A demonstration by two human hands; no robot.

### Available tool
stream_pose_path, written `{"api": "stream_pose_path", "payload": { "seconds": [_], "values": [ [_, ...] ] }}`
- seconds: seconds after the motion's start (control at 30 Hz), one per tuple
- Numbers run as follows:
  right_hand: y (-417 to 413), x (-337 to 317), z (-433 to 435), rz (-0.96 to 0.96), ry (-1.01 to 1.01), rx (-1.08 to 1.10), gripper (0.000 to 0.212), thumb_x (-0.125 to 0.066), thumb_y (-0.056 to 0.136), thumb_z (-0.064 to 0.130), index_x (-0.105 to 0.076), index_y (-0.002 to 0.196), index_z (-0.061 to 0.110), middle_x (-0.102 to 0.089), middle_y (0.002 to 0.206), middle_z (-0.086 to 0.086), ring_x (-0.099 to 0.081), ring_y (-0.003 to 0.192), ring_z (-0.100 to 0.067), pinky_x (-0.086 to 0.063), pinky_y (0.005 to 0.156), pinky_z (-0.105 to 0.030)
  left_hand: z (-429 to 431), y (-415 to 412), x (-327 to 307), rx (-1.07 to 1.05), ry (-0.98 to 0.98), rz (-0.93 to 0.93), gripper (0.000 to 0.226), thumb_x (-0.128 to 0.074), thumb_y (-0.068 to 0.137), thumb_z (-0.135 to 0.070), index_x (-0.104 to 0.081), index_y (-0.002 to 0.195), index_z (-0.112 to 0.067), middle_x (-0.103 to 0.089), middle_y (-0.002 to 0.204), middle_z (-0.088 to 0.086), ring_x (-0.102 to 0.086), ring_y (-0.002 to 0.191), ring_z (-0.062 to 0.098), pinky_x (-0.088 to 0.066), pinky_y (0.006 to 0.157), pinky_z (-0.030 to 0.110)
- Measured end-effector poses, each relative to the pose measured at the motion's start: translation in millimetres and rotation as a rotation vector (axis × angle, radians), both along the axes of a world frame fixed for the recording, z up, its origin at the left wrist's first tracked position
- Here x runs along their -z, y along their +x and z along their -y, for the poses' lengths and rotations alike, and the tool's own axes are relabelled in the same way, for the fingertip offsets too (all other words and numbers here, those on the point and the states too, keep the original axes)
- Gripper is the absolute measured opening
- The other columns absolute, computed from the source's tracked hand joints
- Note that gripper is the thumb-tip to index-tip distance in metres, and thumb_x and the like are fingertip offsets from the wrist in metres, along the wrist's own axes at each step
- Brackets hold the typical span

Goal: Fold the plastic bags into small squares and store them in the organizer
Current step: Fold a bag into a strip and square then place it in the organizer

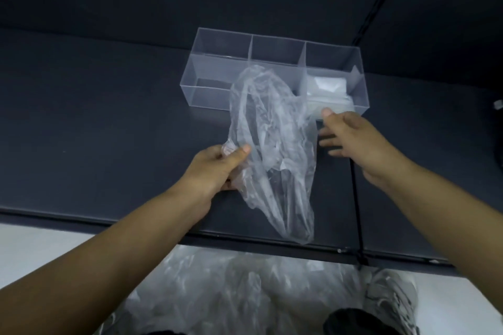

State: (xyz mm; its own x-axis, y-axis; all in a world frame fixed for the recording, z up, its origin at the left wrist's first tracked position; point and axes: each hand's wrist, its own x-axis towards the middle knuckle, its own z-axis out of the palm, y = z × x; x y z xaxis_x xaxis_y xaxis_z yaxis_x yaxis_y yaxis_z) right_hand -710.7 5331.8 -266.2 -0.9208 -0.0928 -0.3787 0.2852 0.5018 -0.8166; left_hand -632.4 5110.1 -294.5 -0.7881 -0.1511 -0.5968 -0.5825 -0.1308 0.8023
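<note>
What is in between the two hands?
In the head view, the crumpled clear plastic bag lies between the left hand, which pinches it, and the open right hand.

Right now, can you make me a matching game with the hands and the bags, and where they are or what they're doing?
Things:
1 left hand
2 right hand
3 folded bags
4 loose bag pile

States:
A in the organizer's right compartment
B open, fingers straight
C below the table edge
D pinching the crumpled bag

Pairs: 1-D, 2-B, 3-A, 4-C
</note>
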Motion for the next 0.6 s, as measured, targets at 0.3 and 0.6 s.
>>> {"api": "stream_pose_path", "payload": {
  "seconds": [0.3,0.6],
  "values": [
    [-18.5,20.4,26.9,0.250,-0.344,0.064,0.021,-0.062,0.091,0.030,-0.063,0.075,0.016,-0.047,0.046,0.000,-0.028,0.036,-0.008,-0.021,0.038,-0.018,16.8,9.4,10.5,-0.053,-0.124,-0.190,0.023,-0.068,0.086,-0.025,-0.073,0.076,-0.005,-0.070,0.066,0.000,-0.058,0.051,0.006,-0.047,0.049,0.015],
    [-29.1,-1.1,-18.4,0.109,-0.556,0.218,0.010,-0.058,0.093,0.018,-0.065,0.088,0.013,-0.072,0.069,0.001,-0.069,0.062,-0.006,-0.052,0.054,-0.015,80.2,23.7,2.6,-0.277,-0.288,-0.387,0.014,-0.068,0.085,-0.009,-0.074,0.074,-0.018,-0.070,0.064,-0.007,-0.059,0.055,0.002,-0.049,0.055,0.012]
  ]
}}
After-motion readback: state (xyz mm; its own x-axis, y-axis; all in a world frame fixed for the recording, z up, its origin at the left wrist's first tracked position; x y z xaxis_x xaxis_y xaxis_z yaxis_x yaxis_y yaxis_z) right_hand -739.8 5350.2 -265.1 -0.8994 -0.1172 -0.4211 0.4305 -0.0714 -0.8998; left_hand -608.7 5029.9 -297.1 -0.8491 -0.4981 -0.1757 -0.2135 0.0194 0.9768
